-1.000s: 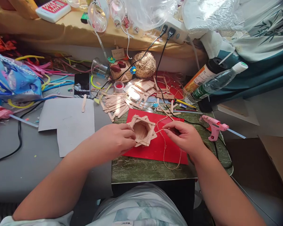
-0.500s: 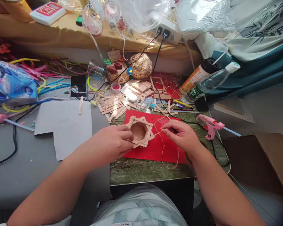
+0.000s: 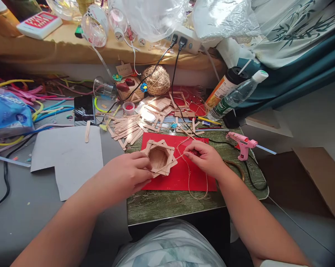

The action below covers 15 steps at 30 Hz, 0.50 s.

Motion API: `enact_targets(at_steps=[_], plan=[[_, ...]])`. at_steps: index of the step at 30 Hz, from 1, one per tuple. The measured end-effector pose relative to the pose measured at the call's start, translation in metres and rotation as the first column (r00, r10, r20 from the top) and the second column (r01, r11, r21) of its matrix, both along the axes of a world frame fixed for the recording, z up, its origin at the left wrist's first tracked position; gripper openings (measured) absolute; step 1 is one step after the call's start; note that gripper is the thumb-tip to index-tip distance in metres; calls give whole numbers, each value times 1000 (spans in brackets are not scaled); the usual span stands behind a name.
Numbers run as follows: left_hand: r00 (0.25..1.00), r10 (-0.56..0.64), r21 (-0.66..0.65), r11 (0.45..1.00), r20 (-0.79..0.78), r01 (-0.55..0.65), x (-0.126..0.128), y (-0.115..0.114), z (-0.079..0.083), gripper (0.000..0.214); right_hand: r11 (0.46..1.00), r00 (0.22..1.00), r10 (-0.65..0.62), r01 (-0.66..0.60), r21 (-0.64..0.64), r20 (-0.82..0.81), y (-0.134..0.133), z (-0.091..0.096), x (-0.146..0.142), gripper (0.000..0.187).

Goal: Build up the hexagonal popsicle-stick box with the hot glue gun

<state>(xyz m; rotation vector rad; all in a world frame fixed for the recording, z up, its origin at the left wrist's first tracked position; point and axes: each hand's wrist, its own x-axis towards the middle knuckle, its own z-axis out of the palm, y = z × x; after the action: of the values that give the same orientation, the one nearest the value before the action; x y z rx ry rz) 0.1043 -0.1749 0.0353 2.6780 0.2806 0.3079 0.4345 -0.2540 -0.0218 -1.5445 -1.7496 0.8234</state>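
Observation:
A star-rimmed basket of stacked popsicle sticks [image 3: 159, 157] sits on a red sheet [image 3: 193, 176]. My left hand [image 3: 135, 167] is closed at its left front edge, fingers pressing there; the fingertips are partly hidden. Between thumb and fingers, my right hand [image 3: 197, 154] pinches a thin twine [image 3: 189, 178] to the right of the basket. From that pinch the twine runs taut across the basket's front rim toward my left fingers. The slack part loops down over the sheet and the table.
Behind lie loose popsicle sticks [image 3: 128, 128], a twine ball [image 3: 156, 79] and a small cup of red bits [image 3: 128, 108]. A pink glue gun [image 3: 243, 144] lies to the right, near a plastic bottle [image 3: 236, 96]. Grey cardboard [image 3: 72, 159] is at left. Black cords cross the table.
The whole view has shifted, so things appear farther left. Both hands keep their grips, the twine still stretched across the basket rim; little else differs.

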Motion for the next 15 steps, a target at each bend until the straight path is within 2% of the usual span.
enact_targets(at_steps=[7,15], plan=[[1000,2,7,1000,-4,-2,0,0,-2,21,1000,1000,5,-5,0,9,-2,3,0,19],[1000,9,20,1000,7,-9,1,-1,-2,22,999,1000,-15,15,-35,13,-6,-2,-1,19]])
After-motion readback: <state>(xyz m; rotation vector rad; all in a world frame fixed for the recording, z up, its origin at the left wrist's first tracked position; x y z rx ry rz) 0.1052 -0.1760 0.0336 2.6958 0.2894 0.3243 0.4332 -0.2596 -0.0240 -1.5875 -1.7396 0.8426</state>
